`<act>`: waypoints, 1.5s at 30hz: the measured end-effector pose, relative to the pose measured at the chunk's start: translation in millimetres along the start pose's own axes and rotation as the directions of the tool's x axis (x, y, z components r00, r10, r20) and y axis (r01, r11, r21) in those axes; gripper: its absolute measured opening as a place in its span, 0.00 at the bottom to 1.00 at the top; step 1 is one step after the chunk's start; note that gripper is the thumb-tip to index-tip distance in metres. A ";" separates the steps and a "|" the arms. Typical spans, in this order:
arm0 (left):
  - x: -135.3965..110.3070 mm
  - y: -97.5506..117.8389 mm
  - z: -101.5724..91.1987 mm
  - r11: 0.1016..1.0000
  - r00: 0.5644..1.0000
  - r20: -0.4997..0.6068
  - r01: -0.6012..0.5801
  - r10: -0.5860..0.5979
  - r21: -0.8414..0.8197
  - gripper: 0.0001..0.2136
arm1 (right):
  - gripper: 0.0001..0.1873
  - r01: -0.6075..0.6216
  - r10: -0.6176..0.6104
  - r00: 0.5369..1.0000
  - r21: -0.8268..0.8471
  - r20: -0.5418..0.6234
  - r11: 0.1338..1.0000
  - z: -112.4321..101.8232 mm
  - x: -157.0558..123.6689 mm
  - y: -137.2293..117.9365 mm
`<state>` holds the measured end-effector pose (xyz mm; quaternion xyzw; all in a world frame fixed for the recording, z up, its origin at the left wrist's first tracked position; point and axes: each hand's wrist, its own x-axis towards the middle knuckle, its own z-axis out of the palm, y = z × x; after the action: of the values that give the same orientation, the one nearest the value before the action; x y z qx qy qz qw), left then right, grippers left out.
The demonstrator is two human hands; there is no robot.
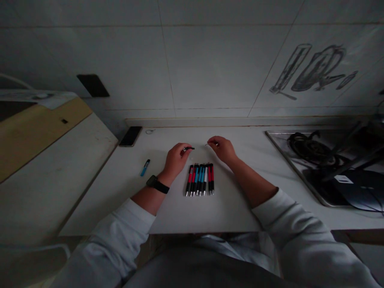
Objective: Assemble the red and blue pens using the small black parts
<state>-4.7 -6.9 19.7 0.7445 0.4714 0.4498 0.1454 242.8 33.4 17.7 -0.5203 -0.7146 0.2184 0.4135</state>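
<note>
Directly below the head camera, both hands work on a white counter [234, 208] in dim light. The left hand [175, 158] is curled, thumb and fingertips pinching a short dark pen part [189, 148] that sticks out sideways toward the other hand. A black watch [157, 184] sits on that wrist, and the white sleeve is pushed up the forearm. The right hand [223, 149] is also closed in a pinch, holding a thin pale piece [207, 143] whose tip points toward the dark pen part; the two parts are near each other but apart. It is too small to tell just what the thin piece is.

Just in front of the hands, nearer the person, lies a row of pens [200, 179], red, blue and black barrels side by side and touching, their silver tips toward the person. To the left of the left hand, well apart from the row, a small blue item [145, 167] lies alone on the counter. Farther back on the left, a dark phone [130, 136] lies flat near the wall. On the right a gas stove [318, 156] is set into the counter, and a tiled wall [210, 68] rises behind.
</note>
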 end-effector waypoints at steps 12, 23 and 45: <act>2.3 -22.1 9.8 0.977 0.983 -0.024 0.178 -0.182 -0.120 0.07 | 0.12 0.228 -0.061 0.952 -0.561 0.300 0.796 9.7 52.8 34.4; 3.9 -24.7 7.4 0.974 0.980 -0.036 0.192 -0.197 -0.117 0.06 | 0.14 0.338 -0.237 0.931 -0.410 0.276 0.847 10.9 27.9 15.2; 7.8 -33.9 7.2 0.961 0.962 -0.098 0.243 -0.256 -0.129 0.09 | 0.05 0.528 -0.395 0.713 -0.072 0.580 0.846 43.1 6.2 -24.2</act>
<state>-17.1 18.5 -1.9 0.6426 0.5421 0.4961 0.2168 193.2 35.4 13.7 -0.2844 -0.9296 0.1608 0.1709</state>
